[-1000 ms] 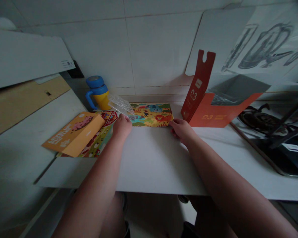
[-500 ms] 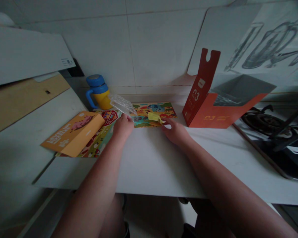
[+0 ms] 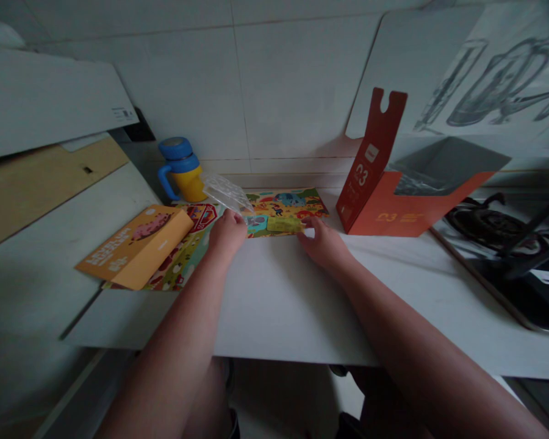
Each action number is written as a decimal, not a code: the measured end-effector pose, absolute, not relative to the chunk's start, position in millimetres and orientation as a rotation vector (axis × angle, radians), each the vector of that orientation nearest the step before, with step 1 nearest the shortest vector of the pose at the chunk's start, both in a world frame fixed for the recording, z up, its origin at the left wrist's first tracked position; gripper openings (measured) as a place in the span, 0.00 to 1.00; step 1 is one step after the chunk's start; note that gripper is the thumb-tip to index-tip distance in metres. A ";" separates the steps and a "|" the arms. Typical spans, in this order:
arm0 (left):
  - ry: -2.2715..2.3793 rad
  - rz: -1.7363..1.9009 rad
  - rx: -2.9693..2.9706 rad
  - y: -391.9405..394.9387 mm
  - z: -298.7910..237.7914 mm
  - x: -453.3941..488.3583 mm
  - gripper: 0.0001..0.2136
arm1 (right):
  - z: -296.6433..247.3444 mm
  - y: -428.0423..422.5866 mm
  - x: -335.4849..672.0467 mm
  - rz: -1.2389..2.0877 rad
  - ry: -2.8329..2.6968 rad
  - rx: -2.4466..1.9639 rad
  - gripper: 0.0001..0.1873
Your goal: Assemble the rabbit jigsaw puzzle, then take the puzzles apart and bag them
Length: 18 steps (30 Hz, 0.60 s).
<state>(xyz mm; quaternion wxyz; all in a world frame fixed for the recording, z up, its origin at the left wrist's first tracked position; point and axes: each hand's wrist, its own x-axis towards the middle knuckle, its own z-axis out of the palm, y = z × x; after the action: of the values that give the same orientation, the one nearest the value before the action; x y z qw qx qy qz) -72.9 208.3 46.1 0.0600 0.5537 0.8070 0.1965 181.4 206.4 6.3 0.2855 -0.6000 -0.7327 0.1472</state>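
Note:
My left hand (image 3: pixel 229 233) is closed on the lower edge of a crinkled clear plastic piece (image 3: pixel 227 192), which tilts up and away to the left. Between the fingers of my right hand (image 3: pixel 321 236) is the end of a thin yellow sheet (image 3: pixel 283 224); it stretches left, low over a colourful cartoon-printed sheet (image 3: pixel 308 201). A small turquoise patch (image 3: pixel 257 223) shows between my hands, though I cannot tell if it is a separate card or part of the print. Something small and white (image 3: pixel 309 232) lies at my right fingertips.
An orange-yellow box (image 3: pixel 139 241) rests on another printed sheet (image 3: pixel 180 265) at left. Behind stands a blue and yellow mug (image 3: pixel 187 177). An open red-orange box (image 3: pixel 393 207) is at right, beside a black stove (image 3: pixel 521 262). The white tabletop (image 3: pixel 283 305) ends before my legs.
The yellow sheet has swung down and lies flatter and more spread out, and the turquoise patch shows more plainly. My left hand and the clear plastic stay almost in place.

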 end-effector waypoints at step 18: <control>2.389 0.569 1.652 209.4 46.5 -83.1 0.14 | 21.4 207.0 194.3 0.459 -1.907 -1.801 0.12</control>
<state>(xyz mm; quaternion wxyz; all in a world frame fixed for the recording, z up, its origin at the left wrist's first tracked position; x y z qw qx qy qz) -83.1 209.4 46.5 0.0909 0.5560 0.8037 0.1914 194.3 207.0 21.4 0.2369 -0.6570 -0.6958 0.1674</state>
